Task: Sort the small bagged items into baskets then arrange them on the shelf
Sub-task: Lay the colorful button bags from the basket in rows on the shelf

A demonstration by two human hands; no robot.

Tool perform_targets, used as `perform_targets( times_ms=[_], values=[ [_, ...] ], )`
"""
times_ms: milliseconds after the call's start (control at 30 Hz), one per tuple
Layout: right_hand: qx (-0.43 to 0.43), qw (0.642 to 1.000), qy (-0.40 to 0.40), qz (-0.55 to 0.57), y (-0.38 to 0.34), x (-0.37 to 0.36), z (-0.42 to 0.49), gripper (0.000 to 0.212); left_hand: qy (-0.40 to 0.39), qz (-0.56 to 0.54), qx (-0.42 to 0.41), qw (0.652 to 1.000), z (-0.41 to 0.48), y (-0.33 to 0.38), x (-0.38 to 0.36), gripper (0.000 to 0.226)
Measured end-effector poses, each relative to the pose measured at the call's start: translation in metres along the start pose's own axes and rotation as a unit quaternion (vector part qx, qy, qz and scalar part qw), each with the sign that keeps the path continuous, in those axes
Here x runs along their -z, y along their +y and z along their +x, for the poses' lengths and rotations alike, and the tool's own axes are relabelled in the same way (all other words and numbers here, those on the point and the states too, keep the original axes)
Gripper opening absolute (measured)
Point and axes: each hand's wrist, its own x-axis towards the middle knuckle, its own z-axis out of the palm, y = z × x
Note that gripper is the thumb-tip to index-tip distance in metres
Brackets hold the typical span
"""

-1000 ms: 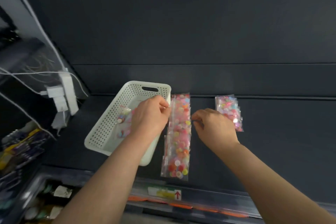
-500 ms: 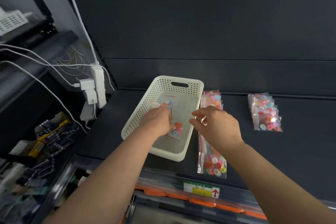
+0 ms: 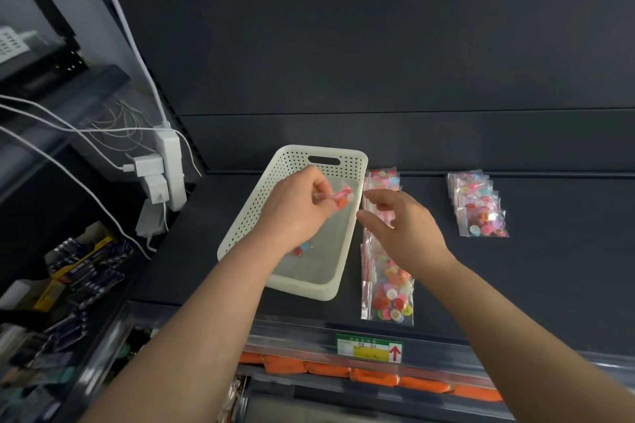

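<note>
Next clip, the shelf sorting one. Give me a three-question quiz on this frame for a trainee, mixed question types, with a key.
1. True or false: the left hand pinches a small bag of buttons over the white basket.
2. Multiple choice: the right hand is (A) gripping the white basket, (B) open over the row of bags beside the basket, (C) pinching the small bag of buttons.
3. Fill in: outside the basket, bagged buttons lie on the shelf in ___ separate groups.

Key: 1 true. 2 B. 3 two: the row of bags and the stack farther right.
</note>
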Motion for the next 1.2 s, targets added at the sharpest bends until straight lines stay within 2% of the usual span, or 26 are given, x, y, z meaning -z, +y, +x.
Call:
perform_targets(
  times_ms=[67,200,300,500,600,733,833,900,1000,1200],
  values=[
    [-0.026,0.997,-0.019,0.074,0.004,0.012,-0.005,0.045,-0.035,-0.017,-0.019,0.999,-0.001,0.017,-0.009,0.020],
    [-0.058,0.972,-0.036,0.224,0.017,0.042,-0.024,0.018,-0.086,-0.013,-0.042,0.995,-0.006,0.043,-0.038,0.023],
    [-0.083,0.952,-0.017,0.294,0.029,0.062,-0.039,0.015,-0.122,-0.046,-0.039,0.991,-0.009,0.058,-0.059,0.022],
    [-0.159,0.943,0.048,0.288,0.055,0.084,-0.050,0.021,-0.160,-0.108,-0.009,0.981,-0.012,0.078,-0.092,0.028],
    [-0.207,0.913,0.106,0.335,0.064,0.091,-0.054,0.022,-0.163,-0.149,0.025,0.975,-0.014,0.085,-0.104,0.031],
    [-0.251,0.890,0.097,0.368,0.075,0.098,-0.058,0.022,-0.156,-0.192,0.048,0.968,-0.013,0.089,-0.117,0.030],
    [-0.253,0.905,0.017,0.341,0.088,0.103,-0.061,0.008,-0.143,-0.196,0.074,0.967,-0.011,0.086,-0.130,0.026],
    [-0.259,0.914,0.000,0.312,0.099,0.106,-0.063,0.003,-0.150,-0.197,0.096,0.964,-0.012,0.084,-0.141,0.024],
    [-0.269,0.923,0.022,0.274,0.115,0.107,-0.063,0.006,-0.153,-0.203,0.125,0.959,-0.010,0.085,-0.160,0.022],
    [-0.241,0.962,0.089,0.090,0.137,0.111,-0.043,0.016,-0.073,-0.162,0.149,0.973,0.011,0.090,-0.198,0.021]
  ],
)
